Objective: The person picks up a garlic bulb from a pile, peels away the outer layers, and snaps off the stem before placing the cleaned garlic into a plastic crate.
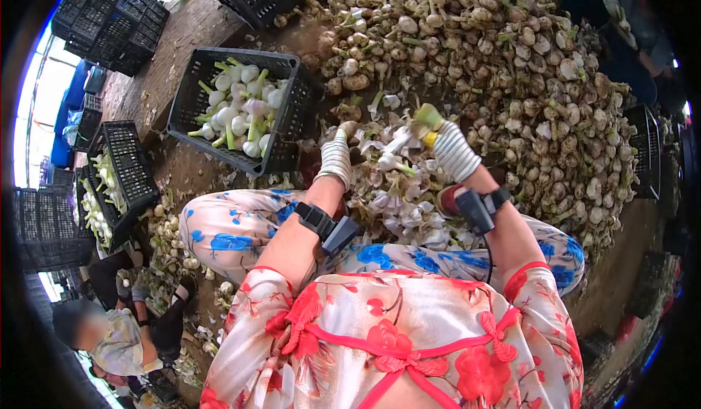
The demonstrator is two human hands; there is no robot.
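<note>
My left hand [337,153], in a striped glove, is closed at the near edge of the garlic heap, its fingertips around a small brownish bulb [349,128]. To the right, my right hand [454,150], also in a striped glove, is closed around something yellow at the fingers, with a green garlic stem end [428,116] at its tip. Between and below my hands lie white peels and trimmed pieces [398,208]. A black crate [294,109] holding white garlic bulbs with short green stems [239,109] stands left of my left hand.
A large heap of unpeeled garlic [511,80] spreads ahead and right. More black crates [124,161] stand at left and top left, another crate [644,150] at far right. A person [120,336] sits at lower left; another person's gloved hand [612,4] shows at top right.
</note>
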